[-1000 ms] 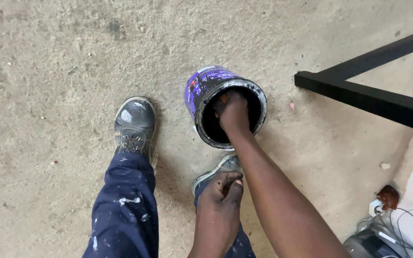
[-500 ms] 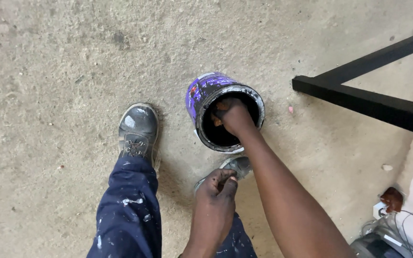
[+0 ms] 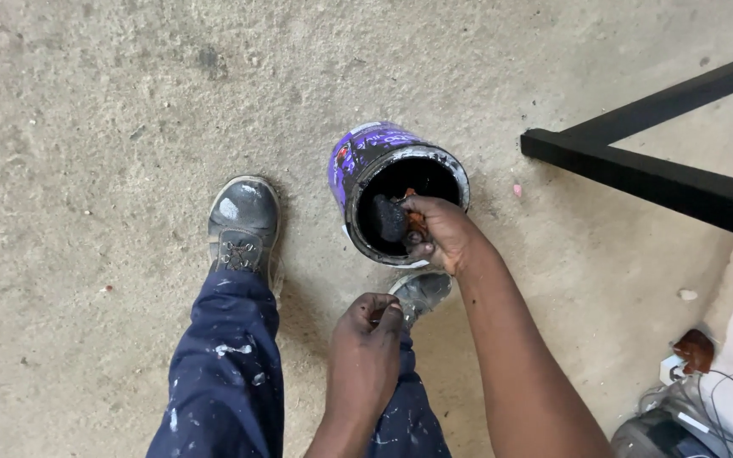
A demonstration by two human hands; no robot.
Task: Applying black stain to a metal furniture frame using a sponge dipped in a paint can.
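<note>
A purple-labelled paint can with black paint inside stands on the concrete floor. My right hand is at the can's mouth, shut on a paintbrush whose bristles are loaded with black paint, just above the rim. My left hand hovers lower, over my right knee, fingers curled around a small object that I cannot identify. My paint-spattered blue trousers and grey work shoes stand beside the can.
A black painted frame runs across the upper right. At the lower right lie a grey bag, white cables and a small brown object. The floor is rough grey concrete.
My right hand has lifted out of the can, bringing the black-loaded brush up to the rim. My left hand stays near my knee.
</note>
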